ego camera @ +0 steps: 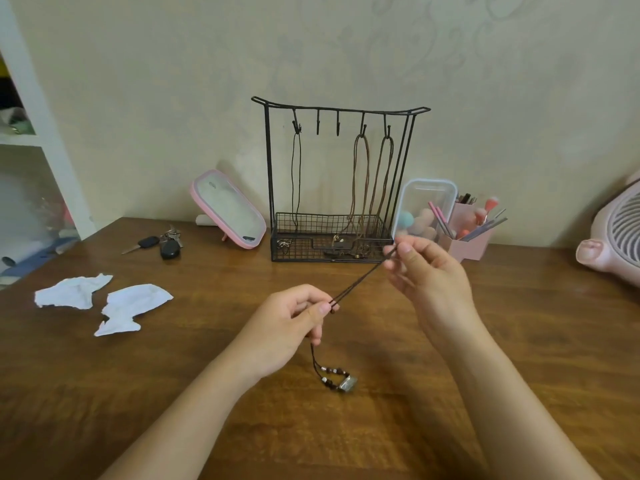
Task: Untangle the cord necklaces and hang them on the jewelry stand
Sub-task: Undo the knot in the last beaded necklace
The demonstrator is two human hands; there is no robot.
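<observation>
Table [519,341] of brown wood carries everything. Stand [268,161] of black wire is at the back by the wall, upright. Three necklaces [358,174] hang on it, with their lower ends in its basket [329,220].

In front of the stand, above the table, two hands hold one dark cord [360,280]. Right hand [429,271] pinches the far end of the cord between thumb and forefinger, just before the right corner of the basket. Left hand [287,327] is nearer and lower, and grips the cord with curled fingers.

Between the hands the doubled cord is tight and straight. Its long axis goes from lower left to upper right and points toward the stand.

Under the left hand the cord falls down to the beads [327,369] and the pendant [347,384], close to the table. Whether the pendant touches the wood I cannot tell.
</observation>
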